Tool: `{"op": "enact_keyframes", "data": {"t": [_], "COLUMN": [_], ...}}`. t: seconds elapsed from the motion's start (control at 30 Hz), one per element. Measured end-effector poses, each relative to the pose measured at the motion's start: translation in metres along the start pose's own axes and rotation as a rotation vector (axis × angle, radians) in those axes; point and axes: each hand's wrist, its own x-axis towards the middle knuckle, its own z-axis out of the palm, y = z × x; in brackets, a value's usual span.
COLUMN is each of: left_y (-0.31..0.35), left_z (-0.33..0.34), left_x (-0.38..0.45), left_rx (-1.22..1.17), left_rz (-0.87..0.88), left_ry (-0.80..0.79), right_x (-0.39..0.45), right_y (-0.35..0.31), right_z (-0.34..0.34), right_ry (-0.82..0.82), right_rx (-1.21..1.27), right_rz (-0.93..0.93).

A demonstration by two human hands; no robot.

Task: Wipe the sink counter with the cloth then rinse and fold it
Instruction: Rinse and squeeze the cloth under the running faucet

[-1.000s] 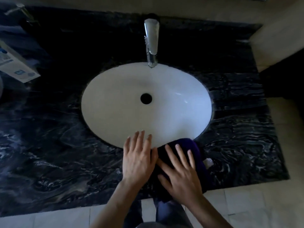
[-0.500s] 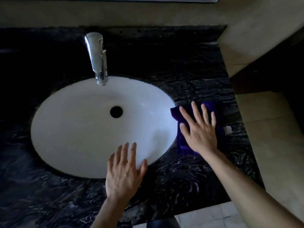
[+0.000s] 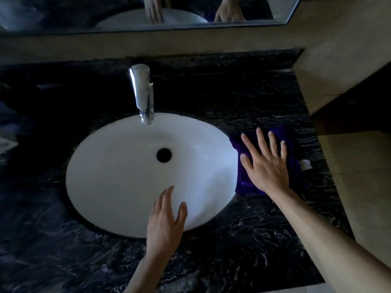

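Right of the sink (image 3: 118,176), the right hand (image 3: 267,166) presses the cloth (image 3: 295,166) with spread fingers (image 3: 261,137) on the table (image 3: 243,240); the left hand (image 3: 164,223) hovers, fingers loosely straight.

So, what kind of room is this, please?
Most likely a bathroom: an oval white basin set in a black marble counter, a chrome tap, and a wall mirror behind it.
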Motion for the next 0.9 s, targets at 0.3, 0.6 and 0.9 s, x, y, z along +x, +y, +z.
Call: {"op": "enact_keyframes", "data": {"t": [0.3, 0.6, 0.9], "left_y": [0.07, 0.073, 0.076], "left_z": [-0.117, -0.122, -0.136], "left_x": [0.149, 0.173, 0.171], "left_rx": [-1.0, -1.129, -1.195], "left_rz": [-0.182, -0.225, -0.199], "left_ry": [0.262, 0.14, 0.106], "right_x": [0.0, 0.0, 0.0], "right_y": [0.0, 0.0, 0.0], "right_z": [-0.005, -0.008, -0.009], "right_ry": [-0.029, -0.042, -0.058], "right_rx": [0.005, 0.014, 0.01], "right_rz": [0.008, 0.014, 0.032]}}
